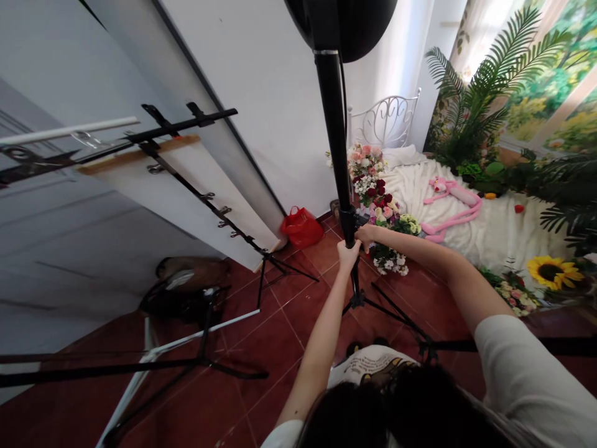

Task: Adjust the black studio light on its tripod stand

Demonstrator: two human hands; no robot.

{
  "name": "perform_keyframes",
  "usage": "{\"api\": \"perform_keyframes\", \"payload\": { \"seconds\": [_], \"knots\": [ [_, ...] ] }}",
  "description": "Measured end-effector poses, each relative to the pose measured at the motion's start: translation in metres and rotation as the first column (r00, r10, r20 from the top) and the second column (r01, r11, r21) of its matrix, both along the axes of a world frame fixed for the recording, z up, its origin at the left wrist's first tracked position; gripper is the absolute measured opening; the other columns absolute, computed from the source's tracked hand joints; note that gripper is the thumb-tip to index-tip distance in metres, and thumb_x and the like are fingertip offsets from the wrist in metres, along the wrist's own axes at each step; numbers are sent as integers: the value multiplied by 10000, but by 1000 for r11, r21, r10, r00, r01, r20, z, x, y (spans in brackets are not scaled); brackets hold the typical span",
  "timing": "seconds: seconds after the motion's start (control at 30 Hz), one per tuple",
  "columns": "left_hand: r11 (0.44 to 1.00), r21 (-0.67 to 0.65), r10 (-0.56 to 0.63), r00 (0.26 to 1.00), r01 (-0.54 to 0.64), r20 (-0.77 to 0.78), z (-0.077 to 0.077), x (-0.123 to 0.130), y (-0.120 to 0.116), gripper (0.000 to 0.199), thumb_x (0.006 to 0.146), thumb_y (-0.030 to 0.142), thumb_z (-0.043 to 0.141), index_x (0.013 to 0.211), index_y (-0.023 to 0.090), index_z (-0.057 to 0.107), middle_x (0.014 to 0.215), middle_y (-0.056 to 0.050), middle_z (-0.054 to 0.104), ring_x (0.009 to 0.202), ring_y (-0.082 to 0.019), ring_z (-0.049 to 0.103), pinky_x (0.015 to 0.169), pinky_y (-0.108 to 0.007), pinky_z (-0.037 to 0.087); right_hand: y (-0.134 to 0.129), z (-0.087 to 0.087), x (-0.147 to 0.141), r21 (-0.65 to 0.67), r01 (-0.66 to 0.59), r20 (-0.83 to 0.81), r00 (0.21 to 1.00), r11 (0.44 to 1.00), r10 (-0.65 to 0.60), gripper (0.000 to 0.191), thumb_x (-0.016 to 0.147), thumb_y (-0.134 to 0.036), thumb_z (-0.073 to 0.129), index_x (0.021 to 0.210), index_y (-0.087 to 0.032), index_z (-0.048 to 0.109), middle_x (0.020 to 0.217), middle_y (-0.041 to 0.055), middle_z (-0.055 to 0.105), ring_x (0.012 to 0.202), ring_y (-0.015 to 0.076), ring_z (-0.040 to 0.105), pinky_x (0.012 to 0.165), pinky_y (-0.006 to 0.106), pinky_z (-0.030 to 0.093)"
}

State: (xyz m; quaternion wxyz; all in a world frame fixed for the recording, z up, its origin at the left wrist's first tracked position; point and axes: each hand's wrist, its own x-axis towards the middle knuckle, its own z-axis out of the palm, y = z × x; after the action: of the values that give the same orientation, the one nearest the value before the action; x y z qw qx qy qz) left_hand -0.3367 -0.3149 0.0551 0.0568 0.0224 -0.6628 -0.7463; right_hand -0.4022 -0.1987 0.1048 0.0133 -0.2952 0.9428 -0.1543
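A black light stand (334, 124) rises upright in front of me, with a dark round lamp head (373, 25) at its top, cut off by the frame edge. My left hand (349, 254) is wrapped round the pole just below its collar. Close beside it, my right hand (366, 236) is closed at the clamp knob (360, 220) on the collar; the fingertips are partly hidden, but they appear to be gripping the knob. Below my hands the stand's tripod legs (396, 308) spread over the floor.
A backdrop stand (186, 127) with clips and a white board (219, 205) stands left. A red bag (302, 227) sits by the wall. Right, artificial flowers (387, 211) edge a bed with a white blanket (499, 236) and a pink plush toy (459, 196). Stand legs cross the tiled floor (298, 311).
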Motion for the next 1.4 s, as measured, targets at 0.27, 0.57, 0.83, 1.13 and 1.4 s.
{"api": "perform_keyframes", "payload": {
  "seconds": [0.27, 0.57, 0.83, 1.13, 1.4],
  "knots": [
    [993, -40, 102, 989, -107, -103, -1, -4, 7, 309, 648, 251, 683, 454, 184, 452, 473, 50, 409, 461, -66, 397, 477, -199, 344, 17, -10, 36, 308, -104, -60, 990, 946, 128, 168, 826, -92, 664, 983, -82, 726, 1056, 177, 729, 1012, 258, 663, 879, 316, 454],
    [987, -55, 142, 984, -148, -106, 2, -3, 9, 328, 669, 248, 679, 464, 189, 431, 459, 47, 409, 463, -70, 402, 481, -196, 354, 15, -30, 59, 201, 62, -184, 983, 978, -25, 258, 955, -149, 501, 1176, -84, 617, 1104, 172, 660, 1071, 276, 570, 824, 341, 476],
    [986, -64, 150, 984, -156, -91, 2, -5, 8, 289, 644, 267, 673, 477, 190, 449, 486, 30, 451, 481, -85, 448, 487, -202, 373, 3, -31, 55, 257, 72, -39, 997, 964, -64, 261, 966, -175, 501, 1169, -106, 650, 1236, 189, 641, 1155, 297, 567, 869, 369, 490],
    [986, -58, 152, 986, -156, -68, 7, -3, 10, 305, 654, 261, 666, 467, 191, 435, 458, 47, 412, 459, -74, 411, 480, -203, 350, 4, -82, 77, 15, 317, -173, 935, 948, -310, 479, 989, -186, 459, 1456, -88, 418, 1438, 223, 511, 1245, 299, 545, 984, 417, 472],
    [987, -63, 140, 987, -145, -80, 8, -3, 9, 321, 667, 228, 671, 445, 185, 443, 462, 44, 417, 464, -74, 413, 491, -202, 356, 24, -68, 72, -80, 152, -111, 981, 985, -160, 507, 884, -63, 455, 1389, -77, 497, 1469, 199, 497, 1295, 274, 504, 1084, 438, 420]
  ]
}}
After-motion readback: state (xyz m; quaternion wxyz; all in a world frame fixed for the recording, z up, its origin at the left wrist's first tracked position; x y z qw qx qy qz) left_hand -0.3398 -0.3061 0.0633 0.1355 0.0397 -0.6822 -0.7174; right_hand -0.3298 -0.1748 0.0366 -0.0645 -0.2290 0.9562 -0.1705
